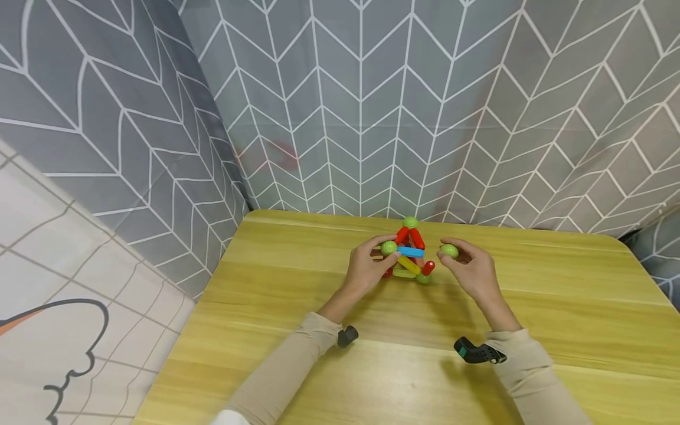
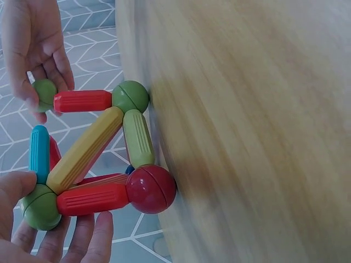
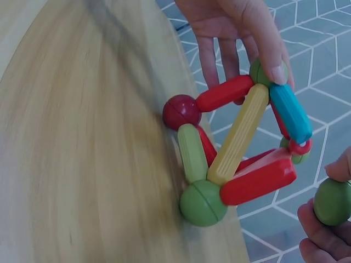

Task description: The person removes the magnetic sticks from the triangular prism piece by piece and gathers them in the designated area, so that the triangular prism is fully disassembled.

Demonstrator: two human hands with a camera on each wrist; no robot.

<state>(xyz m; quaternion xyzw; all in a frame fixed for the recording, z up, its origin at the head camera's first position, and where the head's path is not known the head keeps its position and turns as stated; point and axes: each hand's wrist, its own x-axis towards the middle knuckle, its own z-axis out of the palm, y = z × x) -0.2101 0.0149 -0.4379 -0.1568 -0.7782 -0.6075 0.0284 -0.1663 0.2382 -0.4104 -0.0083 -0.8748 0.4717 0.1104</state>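
A frame of coloured rods and balls, like a magnetic building set, stands on the wooden table. My left hand [image 1: 363, 268] grips one of its green balls [image 1: 389, 248] between thumb and fingers. From that ball run a blue rod [image 3: 291, 114], a yellow rod [image 3: 240, 134] and a red rod [image 2: 92, 199]. Low down are a dark red ball [image 2: 152, 189] and a green ball [image 3: 203, 203], joined by a light green rod [image 3: 192, 153]. My right hand [image 1: 475, 274] pinches a loose green ball [image 1: 449, 251], apart from the frame, near the free ends of the blue rod and another red rod [image 3: 260, 182].
The wooden table [image 1: 382, 372] reaches back to a grey curtain [image 1: 340, 118] with white zigzag lines. Another green ball [image 1: 410, 222] tops the frame's far side, close to the table's back edge. A black strap [image 1: 480, 352] sits on the right wrist.
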